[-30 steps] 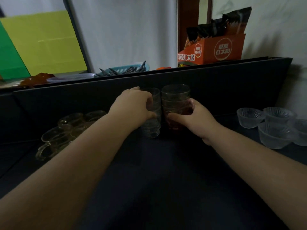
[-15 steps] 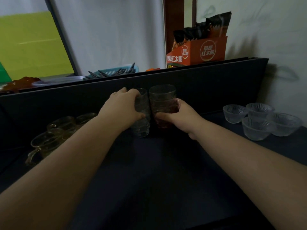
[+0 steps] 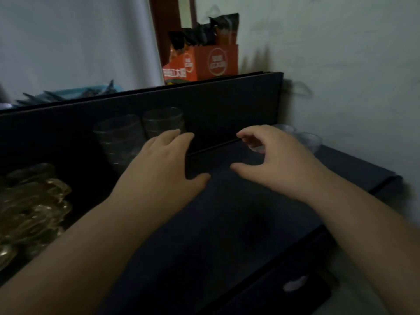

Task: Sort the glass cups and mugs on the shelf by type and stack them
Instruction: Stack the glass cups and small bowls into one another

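Just beyond the left hand point(image 3: 163, 165) fingertips, two stacks of glass cups point(image 3: 138, 135) stand side by side against the dark shelf point(image 3: 227, 189) back panel. Left fingers straight, spread, holding nothing. Right hand point(image 3: 279, 160) fingers loosely curled, empty; small clear bowls point(image 3: 309, 138) just past them. Amber glass mugs point(image 3: 31, 201) well left of both hands. Frame blurred.
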Demonstrator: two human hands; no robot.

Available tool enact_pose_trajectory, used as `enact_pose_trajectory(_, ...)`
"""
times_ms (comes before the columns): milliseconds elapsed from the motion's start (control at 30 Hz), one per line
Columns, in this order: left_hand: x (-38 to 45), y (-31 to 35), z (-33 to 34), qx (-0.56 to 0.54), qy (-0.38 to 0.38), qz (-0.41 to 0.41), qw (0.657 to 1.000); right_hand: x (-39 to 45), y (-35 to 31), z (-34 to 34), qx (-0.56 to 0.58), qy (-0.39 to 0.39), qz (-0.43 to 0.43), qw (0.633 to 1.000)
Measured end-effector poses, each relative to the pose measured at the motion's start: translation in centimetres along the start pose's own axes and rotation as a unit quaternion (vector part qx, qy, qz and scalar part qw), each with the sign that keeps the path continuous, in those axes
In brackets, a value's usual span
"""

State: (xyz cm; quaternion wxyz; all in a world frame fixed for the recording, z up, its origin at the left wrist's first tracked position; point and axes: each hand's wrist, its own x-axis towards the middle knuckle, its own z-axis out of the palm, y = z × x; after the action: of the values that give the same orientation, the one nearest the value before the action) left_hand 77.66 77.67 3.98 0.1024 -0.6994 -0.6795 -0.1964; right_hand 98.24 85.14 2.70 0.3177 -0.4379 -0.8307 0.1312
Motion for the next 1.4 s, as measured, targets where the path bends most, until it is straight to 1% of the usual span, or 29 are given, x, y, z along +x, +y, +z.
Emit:
enact_pose_trajectory(100,0.3,1.5,0.7,-0.016,-0.012,0.011,1.000,-1.9,2.1,-2.8,-0.054,0.031,0.006,0.998)
enact_pose_trajectory(200,1.4,3.7,1.5,-0.037,-0.027,0.007,0.999,-2.6,4.9,-5.5,-0.053,0.048,0.027,0.997)
enact_pose_trajectory(333,4.5,8.2,3.9,-0.066,-0.022,-0.010,0.998,-2.8,9.6,-8.5,-0.058,0.063,0.038,0.996)
enact_pose_trajectory(500,7.8,15.0,8.5,-0.104,-0.022,-0.049,0.993,-2.2,15.2,-10.5,-0.069,0.026,0.028,0.997)
enact_pose_trajectory(633,9.1,17.8,11.1,-0.067,-0.014,-0.080,0.994,-0.6,18.7,-10.7,-0.077,-0.001,0.019,0.997)
enact_pose_trajectory(767,9.9,18.3,12.0,-0.029,0.003,-0.120,0.992,1.4,19.8,-10.1,-0.062,-0.028,0.018,0.998)
enact_pose_trajectory(867,10.8,18.3,11.9,-0.031,0.002,-0.144,0.989,3.6,20.0,-9.2,-0.009,-0.072,0.023,0.997)
enact_pose_trajectory(967,11.3,18.4,12.0,-0.056,-0.001,-0.158,0.986,5.0,20.3,-8.3,0.017,-0.103,0.019,0.994)
enact_pose_trajectory(1067,11.5,18.0,12.2,-0.084,0.003,-0.163,0.983,5.6,20.5,-7.9,0.031,-0.108,0.003,0.994)
enact_pose_trajectory(1167,11.1,17.2,12.0,-0.122,0.000,-0.175,0.977,5.9,20.7,-7.5,0.032,-0.111,0.008,0.993)
enact_pose_trajectory(1233,10.9,16.7,11.4,-0.131,0.023,-0.177,0.975,6.0,20.8,-7.2,0.029,-0.110,0.023,0.993)
enact_pose_trajectory(1300,11.3,16.1,10.5,-0.131,0.063,-0.168,0.975,6.1,20.7,-7.1,0.026,-0.109,0.031,0.993)
enact_pose_trajectory(1400,13.2,14.9,9.6,-0.156,0.104,-0.163,0.969,6.1,20.7,-7.1,0.033,-0.106,0.043,0.993)
